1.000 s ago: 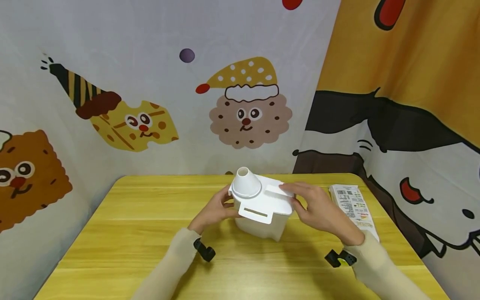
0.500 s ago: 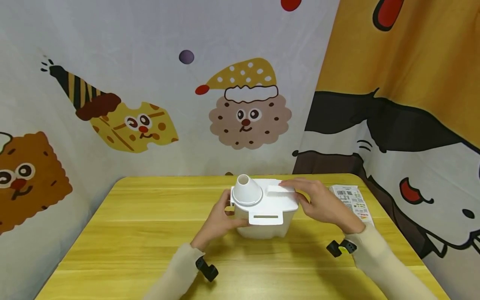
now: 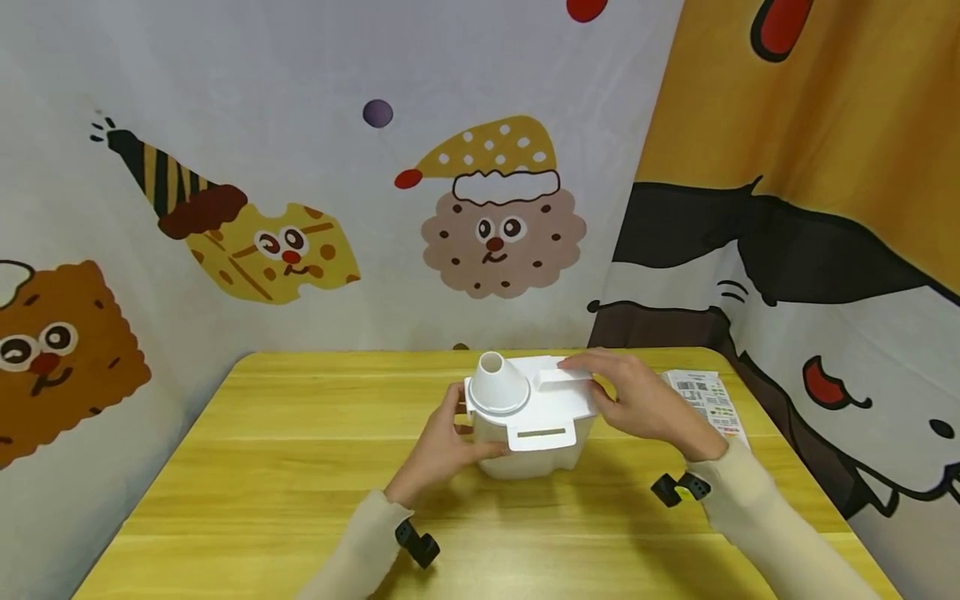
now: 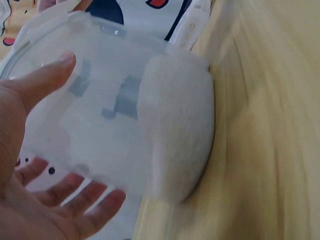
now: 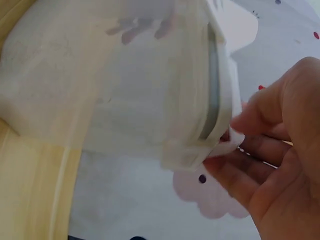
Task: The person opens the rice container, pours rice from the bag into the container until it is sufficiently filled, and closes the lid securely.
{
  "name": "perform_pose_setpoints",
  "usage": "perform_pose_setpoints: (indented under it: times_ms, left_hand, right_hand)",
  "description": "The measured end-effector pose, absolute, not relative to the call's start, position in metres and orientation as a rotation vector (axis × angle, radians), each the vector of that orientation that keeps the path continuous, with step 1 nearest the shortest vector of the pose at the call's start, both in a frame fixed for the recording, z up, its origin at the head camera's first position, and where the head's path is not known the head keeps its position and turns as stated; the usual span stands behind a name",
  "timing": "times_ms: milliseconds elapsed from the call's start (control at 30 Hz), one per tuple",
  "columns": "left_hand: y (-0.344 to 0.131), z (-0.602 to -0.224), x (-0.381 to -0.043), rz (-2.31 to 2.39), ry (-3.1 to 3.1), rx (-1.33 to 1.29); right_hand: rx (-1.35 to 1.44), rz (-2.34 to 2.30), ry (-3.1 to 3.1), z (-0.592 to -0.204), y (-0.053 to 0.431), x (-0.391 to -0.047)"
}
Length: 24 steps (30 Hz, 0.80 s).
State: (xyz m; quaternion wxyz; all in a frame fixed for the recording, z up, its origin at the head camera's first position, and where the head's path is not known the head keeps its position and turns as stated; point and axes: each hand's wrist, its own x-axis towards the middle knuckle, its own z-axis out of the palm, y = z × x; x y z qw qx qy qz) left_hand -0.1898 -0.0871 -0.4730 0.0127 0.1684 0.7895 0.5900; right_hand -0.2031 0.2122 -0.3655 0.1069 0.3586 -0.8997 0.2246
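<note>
A translucent plastic storage container [image 3: 528,464] stands on the table under a white lid [image 3: 557,406]. A white cone-shaped cap [image 3: 497,389] sits on the lid's left part, and a slotted latch [image 3: 542,438] sticks out in front. My left hand [image 3: 442,450] grips the container's left end, thumb on the near side, fingers behind. Pale, fine-looking contents [image 4: 175,125] fill its lower part in the left wrist view. My right hand [image 3: 645,402] holds the lid's right end at the raised bar [image 3: 564,380], with thumb and fingers around the edge [image 5: 227,100] in the right wrist view.
A printed white packet [image 3: 705,398] lies on the wood-grain table [image 3: 300,467] beyond my right wrist. Behind the table's back edge hangs a cartoon-printed curtain [image 3: 315,100], which also runs down the right side.
The container has turned and levelled, its front latch swinging right to face me. Both hands stay on it, the left following slightly right. In the last half second it shifts only slightly.
</note>
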Motion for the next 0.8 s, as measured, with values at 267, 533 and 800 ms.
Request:
perform_pose_setpoints:
  times_ms: [267, 533, 800]
  left_hand:
    - [-0.100, -0.476, -0.204, 1.808, 2.334, 0.648]
    - [-0.105, -0.481, -0.211, 1.792, 2.253, 0.707]
    - [-0.106, -0.482, -0.212, 1.787, 2.256, 0.678]
  right_hand:
    - [1.051, 0.600, -2.675, -0.355, 0.196, -0.189]
    - [1.037, 0.493, -2.737, -0.351, 0.179, -0.178]
    - [1.076, 0.439, -2.805, -0.349, 0.171, -0.182]
